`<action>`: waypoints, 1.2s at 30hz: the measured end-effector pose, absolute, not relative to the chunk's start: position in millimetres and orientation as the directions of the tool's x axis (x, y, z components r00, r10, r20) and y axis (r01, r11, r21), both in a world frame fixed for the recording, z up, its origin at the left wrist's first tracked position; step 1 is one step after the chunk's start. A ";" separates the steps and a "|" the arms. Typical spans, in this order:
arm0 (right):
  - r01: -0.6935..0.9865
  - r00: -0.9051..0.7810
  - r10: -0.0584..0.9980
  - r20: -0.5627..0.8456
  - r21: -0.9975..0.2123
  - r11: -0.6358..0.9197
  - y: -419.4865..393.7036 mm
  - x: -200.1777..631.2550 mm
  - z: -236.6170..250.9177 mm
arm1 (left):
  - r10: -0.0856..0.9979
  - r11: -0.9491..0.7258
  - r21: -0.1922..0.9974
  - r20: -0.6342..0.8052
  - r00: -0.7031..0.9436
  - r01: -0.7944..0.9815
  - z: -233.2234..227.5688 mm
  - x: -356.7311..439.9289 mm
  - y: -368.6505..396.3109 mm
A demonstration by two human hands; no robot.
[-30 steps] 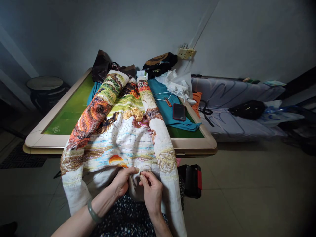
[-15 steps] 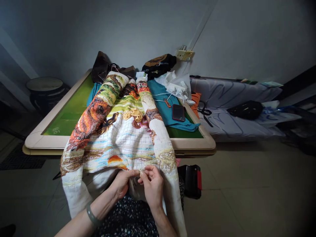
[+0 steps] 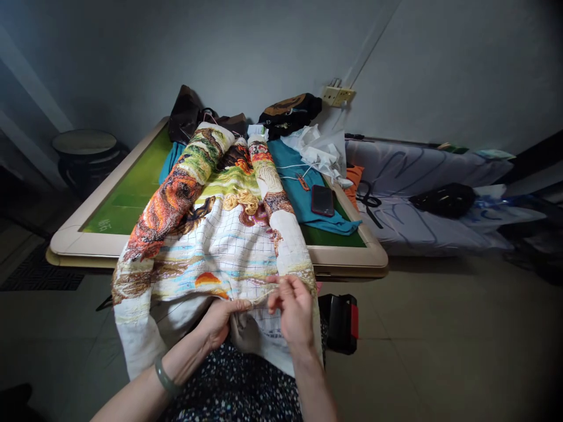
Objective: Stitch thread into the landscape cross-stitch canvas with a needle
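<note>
A large cross-stitch cloth (image 3: 220, 234) with a blue grid and bright stitched pictures hangs from the table down onto my lap. My left hand (image 3: 222, 319) pinches the cloth's lower fold near its front edge. My right hand (image 3: 294, 309) is raised slightly to the right of it, fingertips pinched together on a pale thread (image 3: 263, 298) that runs back to the cloth. A needle is too small to make out. A green bangle (image 3: 165, 378) sits on my left wrist.
A green-topped table (image 3: 132, 193) with a cream rim carries a phone (image 3: 322, 200), a teal cloth (image 3: 299, 193), white cables, bags and a yellow thread skein (image 3: 241, 201). A black-and-red case (image 3: 343, 323) stands on the floor to the right. A bed with a black bag (image 3: 442, 199) lies beyond.
My right hand has moved up and to the right, away from my left hand, drawing the thread out from the cloth. My left hand stays on the fold.
</note>
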State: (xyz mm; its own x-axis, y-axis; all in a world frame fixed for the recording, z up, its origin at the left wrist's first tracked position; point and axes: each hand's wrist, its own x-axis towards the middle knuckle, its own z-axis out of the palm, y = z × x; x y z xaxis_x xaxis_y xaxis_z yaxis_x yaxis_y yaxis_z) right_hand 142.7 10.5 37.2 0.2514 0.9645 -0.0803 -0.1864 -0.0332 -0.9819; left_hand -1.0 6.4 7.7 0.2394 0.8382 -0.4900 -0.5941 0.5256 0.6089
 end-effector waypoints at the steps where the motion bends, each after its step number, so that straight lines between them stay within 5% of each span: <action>1: -0.304 0.280 0.955 -0.102 -0.953 -0.013 12.9 151.4 42.8 | 0.833 0.531 0.605 -0.502 0.233 -0.594 6.3 -1.4 6.4; 5: -0.491 0.375 0.926 -0.030 -0.854 0.171 18.0 184.5 63.2 | 0.815 0.550 0.595 -0.538 0.218 -0.586 1.5 -1.6 5.9; 13: -0.366 0.533 0.843 0.074 -0.878 0.309 10.3 196.0 64.3 | 0.806 0.548 0.609 -0.568 0.167 -0.574 4.0 -0.5 5.8; 17: -0.271 0.338 0.941 0.002 -0.957 0.100 -4.7 174.6 55.0 | 0.816 0.528 0.632 -0.563 0.133 -0.567 3.9 0.6 5.6; 21: 0.048 0.060 0.985 -0.163 -0.985 -0.166 -21.9 146.6 30.1 | 0.830 0.522 0.649 -0.536 0.153 -0.554 2.9 0.8 4.9; 24: 0.204 0.029 0.983 -0.180 -0.962 -0.182 -28.3 136.0 15.5 | 0.839 0.519 0.661 -0.515 0.176 -0.541 1.6 -0.4 4.7; 36: 0.365 0.043 0.993 -0.112 -0.923 -0.120 -26.2 132.5 16.2 | 0.846 0.508 0.660 -0.503 0.177 -0.554 -1.7 -0.8 4.4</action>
State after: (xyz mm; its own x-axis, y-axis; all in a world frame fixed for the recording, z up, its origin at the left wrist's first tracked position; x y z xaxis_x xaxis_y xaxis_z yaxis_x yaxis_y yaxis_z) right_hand 132.5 -26.2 16.2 0.0431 0.9928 -0.1121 0.3650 -0.1201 -0.9232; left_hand -0.8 4.4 -1.7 0.1765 0.8462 -0.5027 -0.5544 0.5075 0.6596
